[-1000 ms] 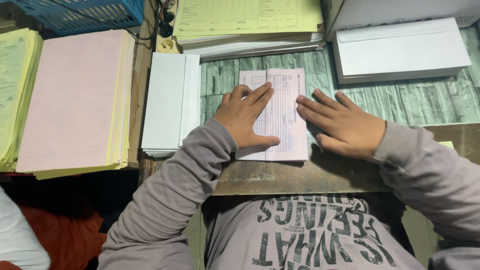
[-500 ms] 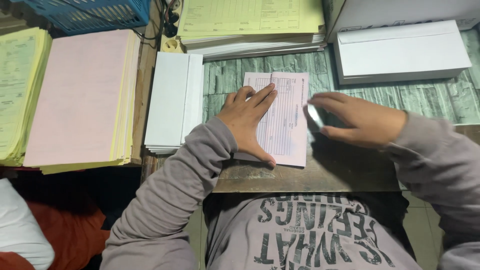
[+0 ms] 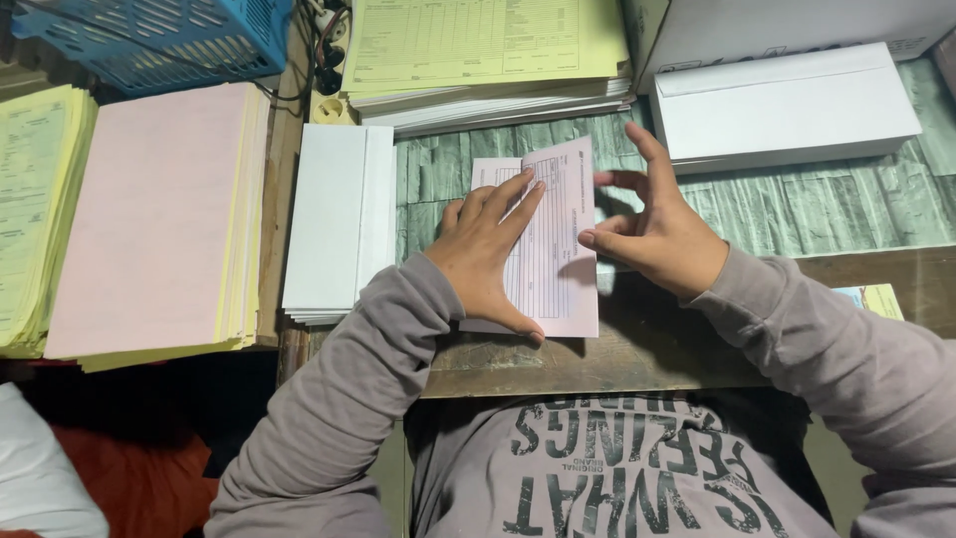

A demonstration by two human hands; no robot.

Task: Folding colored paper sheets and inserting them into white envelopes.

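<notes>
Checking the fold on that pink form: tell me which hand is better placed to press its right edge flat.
Probably the right. The right hand is raised beside the pink form's right edge, fingers spread and free. The left hand lies flat on the form's left part, pinning it to the table.

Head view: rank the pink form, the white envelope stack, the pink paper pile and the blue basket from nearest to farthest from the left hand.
From the left hand:
1. Pink form, directly under it, touching.
2. White envelope stack, just to its left.
3. Pink paper pile, further left, past the envelopes.
4. Blue basket, far upper left corner.
</notes>
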